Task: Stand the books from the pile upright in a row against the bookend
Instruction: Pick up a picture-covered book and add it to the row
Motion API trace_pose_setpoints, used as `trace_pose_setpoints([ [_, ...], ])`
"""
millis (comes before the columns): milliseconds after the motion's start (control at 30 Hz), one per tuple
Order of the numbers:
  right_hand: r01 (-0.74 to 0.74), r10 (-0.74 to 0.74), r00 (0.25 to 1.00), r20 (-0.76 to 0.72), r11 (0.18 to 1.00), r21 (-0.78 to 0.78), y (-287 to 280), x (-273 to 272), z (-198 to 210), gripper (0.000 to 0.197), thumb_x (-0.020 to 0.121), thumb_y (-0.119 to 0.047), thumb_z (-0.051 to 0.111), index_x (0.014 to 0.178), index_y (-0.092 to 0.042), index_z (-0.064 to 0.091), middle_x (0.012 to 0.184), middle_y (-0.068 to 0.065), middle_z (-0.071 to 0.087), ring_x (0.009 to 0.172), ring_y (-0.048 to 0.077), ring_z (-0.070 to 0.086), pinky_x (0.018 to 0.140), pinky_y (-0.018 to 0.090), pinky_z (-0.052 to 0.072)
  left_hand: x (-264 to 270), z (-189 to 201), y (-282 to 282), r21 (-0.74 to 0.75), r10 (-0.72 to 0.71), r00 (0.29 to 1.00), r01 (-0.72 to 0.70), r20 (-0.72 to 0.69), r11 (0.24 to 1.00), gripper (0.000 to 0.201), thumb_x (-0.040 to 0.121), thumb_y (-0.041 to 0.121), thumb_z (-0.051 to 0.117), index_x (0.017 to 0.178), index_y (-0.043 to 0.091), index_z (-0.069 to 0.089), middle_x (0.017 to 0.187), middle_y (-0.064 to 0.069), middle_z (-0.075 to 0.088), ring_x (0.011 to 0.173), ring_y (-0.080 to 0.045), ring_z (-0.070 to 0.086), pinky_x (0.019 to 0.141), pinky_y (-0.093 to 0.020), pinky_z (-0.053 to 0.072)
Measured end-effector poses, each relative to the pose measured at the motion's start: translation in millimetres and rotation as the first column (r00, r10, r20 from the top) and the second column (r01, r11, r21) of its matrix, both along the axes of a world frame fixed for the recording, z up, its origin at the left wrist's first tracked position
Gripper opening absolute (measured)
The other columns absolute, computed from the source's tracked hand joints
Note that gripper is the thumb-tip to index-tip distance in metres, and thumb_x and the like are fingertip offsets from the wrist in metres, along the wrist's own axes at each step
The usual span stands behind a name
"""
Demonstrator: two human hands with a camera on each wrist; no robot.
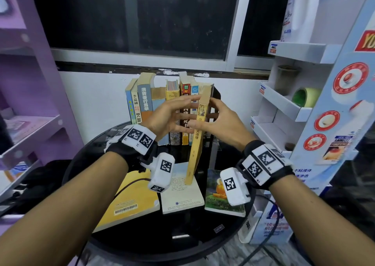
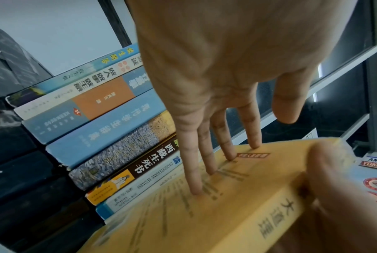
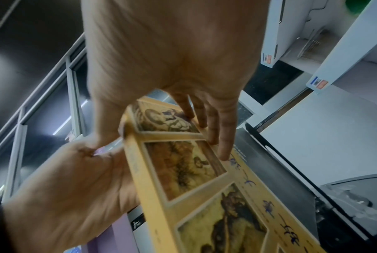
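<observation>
Between both hands stands a thin yellow book (image 1: 199,131), upright, spine toward me and tilted slightly left at the bottom. My left hand (image 1: 174,113) presses straight fingers (image 2: 194,171) flat on its back cover (image 2: 226,205). My right hand (image 1: 220,119) pinches it, thumb on the spine and fingers on the pictured front cover (image 3: 194,188). Its lower end is over a white book (image 1: 182,190) lying flat; contact is unclear. Behind it, a row of upright books (image 1: 158,103) stands at the table's back, with a black bookend (image 1: 216,97) at its right end.
On the round black table (image 1: 142,235) also lie a large yellow book (image 1: 129,200) at the left and a green and orange one (image 1: 220,192) at the right. A purple shelf (image 1: 30,123) stands left, a white display rack (image 1: 284,107) right, a window behind.
</observation>
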State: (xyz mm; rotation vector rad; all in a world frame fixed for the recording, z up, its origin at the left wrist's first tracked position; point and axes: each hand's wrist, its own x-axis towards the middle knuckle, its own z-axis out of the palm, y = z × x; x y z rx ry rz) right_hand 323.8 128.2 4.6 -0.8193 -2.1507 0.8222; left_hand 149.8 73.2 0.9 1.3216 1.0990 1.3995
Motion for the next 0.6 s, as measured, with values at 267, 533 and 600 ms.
trace_pose_setpoints([
  [267,0.113,-0.115,0.993,0.033,0.993,0.036,3.2,-0.8,6.6,0.034,0.083,-0.023,0.068,0.111,-0.030,0.051,0.088,-0.013,0.062,0.074,-0.001,0.060,0.057,0.008,0.048,-9.6,5.9,20.7,-0.035,0.093,0.978,-0.101,-0.187,0.994,0.034,0.097,0.029,0.052,0.130,0.025,0.057,0.127,0.000,0.062,0.117,-0.025,0.059,0.096,-0.050,0.051],
  [533,0.138,-0.142,0.984,0.107,0.989,0.044,11.2,4.0,21.9,0.039,0.077,-0.018,0.073,0.108,-0.029,0.052,0.084,-0.013,0.058,0.071,-0.001,0.057,0.054,0.010,0.048,-10.3,0.7,52.4,-0.011,0.229,0.952,-0.236,-0.201,0.972,0.049,0.092,0.028,0.061,0.138,0.025,0.045,0.132,-0.002,0.052,0.124,-0.020,0.050,0.105,-0.047,0.041],
  [600,0.140,-0.141,0.982,0.128,0.990,0.018,14.2,5.1,26.7,0.043,0.074,-0.015,0.075,0.108,-0.027,0.052,0.086,-0.010,0.060,0.075,0.005,0.061,0.059,0.022,0.057,-11.3,-1.3,59.5,-0.013,0.238,0.950,-0.245,-0.202,0.969,0.054,0.091,0.027,0.063,0.140,0.024,0.042,0.134,0.000,0.050,0.125,-0.020,0.048,0.107,-0.046,0.038],
])
